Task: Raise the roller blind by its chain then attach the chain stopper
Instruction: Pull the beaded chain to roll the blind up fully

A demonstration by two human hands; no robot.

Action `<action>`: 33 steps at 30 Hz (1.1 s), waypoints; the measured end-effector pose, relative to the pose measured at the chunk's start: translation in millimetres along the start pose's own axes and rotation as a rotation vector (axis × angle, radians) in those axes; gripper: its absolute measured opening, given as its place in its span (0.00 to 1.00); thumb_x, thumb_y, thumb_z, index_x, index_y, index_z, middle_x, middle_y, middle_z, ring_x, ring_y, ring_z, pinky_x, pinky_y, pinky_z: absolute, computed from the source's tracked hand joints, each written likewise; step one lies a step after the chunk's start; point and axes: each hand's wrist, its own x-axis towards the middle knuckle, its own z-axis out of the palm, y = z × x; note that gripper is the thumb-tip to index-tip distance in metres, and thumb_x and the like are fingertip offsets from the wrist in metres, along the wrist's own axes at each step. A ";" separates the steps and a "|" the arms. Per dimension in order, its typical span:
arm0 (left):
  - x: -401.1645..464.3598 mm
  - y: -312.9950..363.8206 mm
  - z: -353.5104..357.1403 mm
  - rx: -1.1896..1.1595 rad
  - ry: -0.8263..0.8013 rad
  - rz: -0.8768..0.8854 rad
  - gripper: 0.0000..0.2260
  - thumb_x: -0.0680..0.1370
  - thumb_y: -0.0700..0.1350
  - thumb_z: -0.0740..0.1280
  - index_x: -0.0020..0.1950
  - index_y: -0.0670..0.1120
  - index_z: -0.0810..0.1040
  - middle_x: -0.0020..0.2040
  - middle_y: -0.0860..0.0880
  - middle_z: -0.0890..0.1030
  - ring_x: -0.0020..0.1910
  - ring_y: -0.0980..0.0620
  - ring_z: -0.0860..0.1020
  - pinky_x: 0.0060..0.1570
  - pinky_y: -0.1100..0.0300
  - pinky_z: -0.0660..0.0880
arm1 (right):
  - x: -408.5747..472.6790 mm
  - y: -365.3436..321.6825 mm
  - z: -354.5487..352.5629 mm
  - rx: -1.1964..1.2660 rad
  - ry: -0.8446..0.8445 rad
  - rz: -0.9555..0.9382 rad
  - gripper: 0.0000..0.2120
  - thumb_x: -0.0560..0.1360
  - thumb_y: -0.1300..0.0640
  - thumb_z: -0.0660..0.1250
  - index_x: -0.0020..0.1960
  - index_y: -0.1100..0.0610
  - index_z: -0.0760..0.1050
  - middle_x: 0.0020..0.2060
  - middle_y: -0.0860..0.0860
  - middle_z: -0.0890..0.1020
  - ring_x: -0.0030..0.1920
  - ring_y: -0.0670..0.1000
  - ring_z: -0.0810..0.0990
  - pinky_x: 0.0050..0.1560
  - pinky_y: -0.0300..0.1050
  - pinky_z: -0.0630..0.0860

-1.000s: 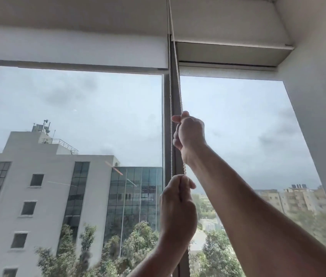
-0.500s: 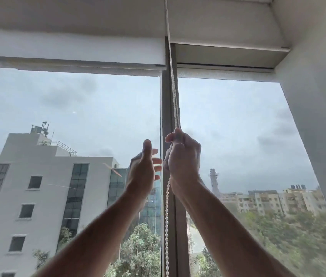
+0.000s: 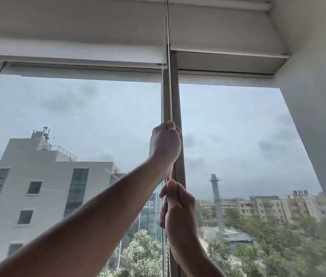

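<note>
step: hauling chain, running down the mullion | left hand clenched on it, above right hand, likewise gripping | roller blind nearly up | stopper: seemingly unseen | advice: pull straight down, alternate grips

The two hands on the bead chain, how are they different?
The left hand grips the bead chain higher up, while the right hand grips it lower down. The left arm stretches in from the lower left, while the right arm rises from the bottom middle. The left hand sits in front of the window post, but the right hand sits just right of the chain's hanging part. Both are closed on the same chain.
</note>
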 end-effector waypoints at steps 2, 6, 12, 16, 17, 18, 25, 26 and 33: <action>-7.0 -7.4 -0.8 0.065 0.041 0.093 0.17 0.80 0.43 0.54 0.31 0.48 0.70 0.19 0.55 0.66 0.23 0.48 0.65 0.29 0.59 0.63 | 2.7 3.6 -9.1 0.097 -0.057 0.117 0.22 0.82 0.49 0.57 0.32 0.56 0.75 0.20 0.50 0.64 0.20 0.47 0.61 0.23 0.39 0.62; -18.8 -19.7 -1.1 0.111 0.071 0.180 0.17 0.78 0.45 0.55 0.29 0.48 0.71 0.23 0.52 0.69 0.28 0.46 0.70 0.33 0.51 0.68 | 27.2 5.9 -26.4 0.079 -0.106 0.217 0.31 0.73 0.33 0.52 0.48 0.57 0.81 0.31 0.61 0.81 0.32 0.52 0.80 0.39 0.51 0.78; -49.5 -52.2 -7.1 0.103 0.057 0.199 0.18 0.80 0.41 0.57 0.30 0.49 0.73 0.27 0.53 0.76 0.26 0.54 0.73 0.28 0.59 0.70 | 77.8 -31.7 -24.2 0.002 -0.016 0.178 0.24 0.79 0.39 0.56 0.50 0.56 0.81 0.39 0.56 0.85 0.37 0.48 0.83 0.42 0.47 0.77; -61.6 -72.6 -12.4 0.121 0.068 0.300 0.15 0.76 0.47 0.55 0.29 0.50 0.71 0.24 0.57 0.74 0.25 0.57 0.68 0.28 0.61 0.63 | 107.4 -64.3 -1.3 -0.023 -0.033 0.142 0.20 0.82 0.44 0.57 0.53 0.60 0.76 0.33 0.54 0.79 0.33 0.50 0.78 0.37 0.45 0.75; -62.6 -75.8 -12.9 0.128 0.071 0.296 0.15 0.75 0.48 0.54 0.29 0.51 0.70 0.23 0.58 0.72 0.24 0.57 0.66 0.28 0.60 0.62 | 115.8 -71.6 6.2 -0.022 -0.025 0.156 0.19 0.83 0.45 0.56 0.53 0.61 0.75 0.33 0.54 0.79 0.33 0.51 0.78 0.35 0.45 0.75; -63.7 -77.8 -13.4 0.125 0.072 0.284 0.15 0.75 0.50 0.54 0.29 0.51 0.70 0.22 0.58 0.71 0.24 0.57 0.65 0.28 0.58 0.61 | 123.8 -78.4 13.7 -0.007 -0.019 0.176 0.18 0.83 0.46 0.55 0.52 0.61 0.74 0.33 0.54 0.78 0.31 0.51 0.76 0.33 0.44 0.75; -66.0 -72.4 -17.5 0.074 -0.034 0.215 0.18 0.81 0.49 0.56 0.32 0.50 0.72 0.22 0.53 0.67 0.24 0.52 0.63 0.29 0.55 0.60 | 137.5 -98.8 42.3 -0.043 0.198 0.133 0.18 0.78 0.61 0.55 0.33 0.53 0.74 0.23 0.49 0.68 0.19 0.50 0.61 0.21 0.36 0.57; -65.9 -74.4 -19.8 0.078 -0.059 0.207 0.17 0.79 0.51 0.56 0.32 0.50 0.73 0.22 0.53 0.66 0.24 0.52 0.63 0.28 0.54 0.60 | 134.0 -97.1 42.4 -0.050 0.222 0.084 0.18 0.75 0.63 0.55 0.31 0.52 0.74 0.25 0.50 0.71 0.22 0.51 0.63 0.23 0.38 0.58; -72.5 -104.0 -49.1 0.010 -0.246 0.117 0.20 0.78 0.50 0.55 0.30 0.49 0.77 0.23 0.49 0.73 0.23 0.54 0.70 0.26 0.61 0.70 | 99.2 -69.2 31.6 -0.122 0.232 -0.056 0.19 0.59 0.61 0.50 0.29 0.46 0.78 0.19 0.44 0.67 0.30 0.55 0.67 0.32 0.48 0.63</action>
